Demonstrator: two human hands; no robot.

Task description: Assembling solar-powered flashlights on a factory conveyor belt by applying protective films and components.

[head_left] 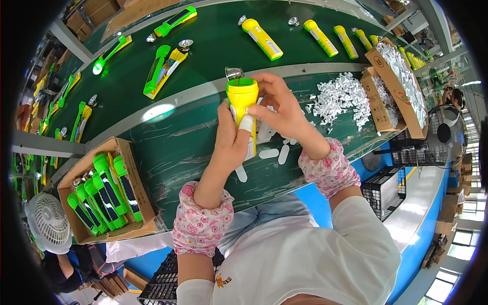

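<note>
Upright between my hands, over the green worktable [168,147], is a yellow flashlight [243,95] with a green inner rim at its open top. Its silver reflector [234,73] hangs loose beside that opening, and thin wires run inside. My left hand [227,140] wraps round the body from the left, its thumb covered by a white wrap. From the right, my right hand [285,109] presses its thumb to the flashlight's side, with curled fingers behind the top. Whether these fingers also hold a small part is hidden. Flat white oval pieces [268,153] lie just below and behind my hands.
Small white plastic parts [341,99] are heaped at the right, beside cardboard boxes [384,104] of similar parts. A carton [137,178] of green flashlights stands at the left. Beyond a metal rail, more flashlights [262,39] lie on a green conveyor belt [211,48]. Fans flank the table.
</note>
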